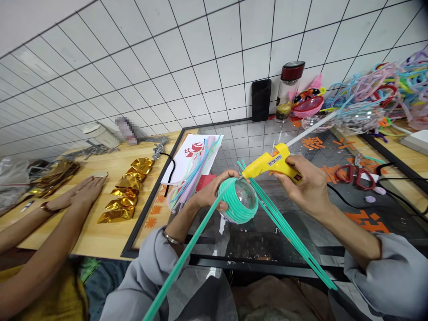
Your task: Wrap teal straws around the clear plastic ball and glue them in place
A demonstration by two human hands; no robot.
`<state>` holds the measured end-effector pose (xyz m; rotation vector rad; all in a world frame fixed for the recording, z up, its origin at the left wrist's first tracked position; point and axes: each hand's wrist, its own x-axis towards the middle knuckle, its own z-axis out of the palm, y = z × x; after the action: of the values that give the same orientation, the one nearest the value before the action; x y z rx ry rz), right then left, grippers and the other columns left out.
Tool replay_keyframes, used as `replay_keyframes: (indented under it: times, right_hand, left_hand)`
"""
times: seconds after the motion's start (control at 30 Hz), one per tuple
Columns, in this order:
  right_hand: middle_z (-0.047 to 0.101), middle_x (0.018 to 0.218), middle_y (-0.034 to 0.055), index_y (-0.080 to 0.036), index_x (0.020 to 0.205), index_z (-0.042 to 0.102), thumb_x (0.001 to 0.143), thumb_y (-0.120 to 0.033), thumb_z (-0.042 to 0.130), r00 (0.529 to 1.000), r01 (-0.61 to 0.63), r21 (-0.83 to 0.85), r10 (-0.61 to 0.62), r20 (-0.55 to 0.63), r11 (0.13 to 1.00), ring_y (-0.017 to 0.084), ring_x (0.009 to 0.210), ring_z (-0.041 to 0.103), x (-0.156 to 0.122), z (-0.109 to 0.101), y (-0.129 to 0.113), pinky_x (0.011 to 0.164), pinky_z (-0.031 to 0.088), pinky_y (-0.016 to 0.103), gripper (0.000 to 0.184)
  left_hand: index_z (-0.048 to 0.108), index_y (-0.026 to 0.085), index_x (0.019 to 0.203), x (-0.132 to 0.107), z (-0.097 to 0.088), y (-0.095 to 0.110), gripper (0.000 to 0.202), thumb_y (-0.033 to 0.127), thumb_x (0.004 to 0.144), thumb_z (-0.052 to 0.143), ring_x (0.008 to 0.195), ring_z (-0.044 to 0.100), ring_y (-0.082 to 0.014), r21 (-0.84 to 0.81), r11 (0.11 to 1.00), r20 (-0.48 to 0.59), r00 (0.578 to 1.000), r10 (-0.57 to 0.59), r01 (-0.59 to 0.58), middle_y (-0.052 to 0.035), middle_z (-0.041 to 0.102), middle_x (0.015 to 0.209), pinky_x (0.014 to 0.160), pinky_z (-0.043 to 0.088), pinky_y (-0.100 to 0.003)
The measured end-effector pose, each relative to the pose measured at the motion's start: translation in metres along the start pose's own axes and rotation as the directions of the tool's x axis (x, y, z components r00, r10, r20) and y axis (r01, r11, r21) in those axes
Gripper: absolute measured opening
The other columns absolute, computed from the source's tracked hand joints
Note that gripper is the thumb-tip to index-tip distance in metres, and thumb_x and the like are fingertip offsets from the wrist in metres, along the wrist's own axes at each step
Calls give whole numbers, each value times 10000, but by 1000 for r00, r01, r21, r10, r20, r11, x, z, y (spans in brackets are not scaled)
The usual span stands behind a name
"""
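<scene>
My left hand (214, 194) is wrapped round a clear plastic ball (246, 196) whose outside is ringed with rows of green pipe cleaner. A loose green pipe cleaner (180, 263) runs from the ball down toward the lower left. In my right hand (307, 183) is a yellow hot glue gun (267, 165) with a long white glue stick (310, 129) standing out of its back. The gun's nozzle meets the upper edge of the ball near my left fingers. Several green pipe cleaners (294, 240) lie on the dark glass tabletop beneath my hands.
Pastel pipe cleaners (197, 174) lie over a white paper (177, 165). A phone (261, 100) and a glass bottle (287, 91) stand by the tiled wall. Red scissors (356, 174) and black cords lie right. Another person's hands (87, 191) rest beside folded gold foil (130, 191).
</scene>
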<state>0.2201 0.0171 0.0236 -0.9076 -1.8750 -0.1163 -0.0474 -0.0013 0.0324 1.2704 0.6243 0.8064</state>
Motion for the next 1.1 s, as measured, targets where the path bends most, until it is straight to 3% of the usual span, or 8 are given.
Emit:
replay_keyframes:
  times: [0.43,0.67,0.9,1.1]
  right_hand:
    - [668,802,37,-219,980,560,909,-301,630,1000,10,28,-10,10,1000,157,601,577,1,-2,-2,506,411,287,129]
    - [684,828,44,-225,993,561,891,-284,639,1000,-9,3,9,-16,1000,174,616,606,-1,1,0,522,434,296,141]
    - [700,870,58,-229,1021,566,893,-275,634,1000,-2,-11,2,-7,1000,192,650,634,-4,2,3,549,463,309,152]
    - [678,814,45,-220,1012,546,910,-298,639,999,43,8,-43,-3,999,169,609,600,0,-1,0,514,425,293,159]
  left_hand:
    - [583,203,1151,-1,-5,-3,784,391,473,930,1090,589,-271,30,1000,-34,999,-7,8,-90,624,1203,790,471,-271]
    - [537,204,1129,6,-11,-7,794,414,481,945,1109,633,-276,19,999,78,997,27,-29,-99,641,1195,896,472,-324]
    - [517,209,1129,7,-12,-9,805,421,479,942,1139,633,-302,1,999,89,995,32,-32,-120,639,1204,941,459,-370]
    - [522,205,1139,6,-12,-8,798,409,487,934,930,651,-212,13,1000,79,997,18,-19,-90,652,1141,903,464,-343]
